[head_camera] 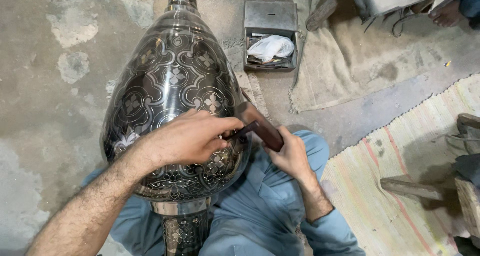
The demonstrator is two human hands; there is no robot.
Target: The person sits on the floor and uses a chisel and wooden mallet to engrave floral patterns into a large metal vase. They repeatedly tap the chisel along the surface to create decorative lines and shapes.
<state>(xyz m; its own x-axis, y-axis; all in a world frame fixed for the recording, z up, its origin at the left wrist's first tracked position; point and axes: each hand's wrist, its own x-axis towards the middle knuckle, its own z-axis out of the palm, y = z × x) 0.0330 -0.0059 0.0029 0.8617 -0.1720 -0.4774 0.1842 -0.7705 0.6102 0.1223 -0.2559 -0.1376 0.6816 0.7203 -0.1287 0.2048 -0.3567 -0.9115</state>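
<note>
Left hand [187, 138] pinching a thin chisel [243, 131] against the engraved metal vase [172, 81], right hand [289, 153] clamped around a dark wooden mallet [261, 126], open metal box [270, 34] behind

Vase: a large dark metal vase [170, 86] with engraved floral medallions is laid across the lap, neck pointing away.
Left hand: the left hand [187, 138] is rested on the vase's belly, and a thin chisel [242, 131] is pinched in its fingers against the surface.
Right hand: a dark wooden mallet [260, 126] is gripped by the right hand [290, 153], its head touching the chisel's end.
Box: an open metal box [270, 33] with a white bag inside is set on the concrete floor [45, 86].
Mat: a striped woven mat [400, 186] is spread at right.
</note>
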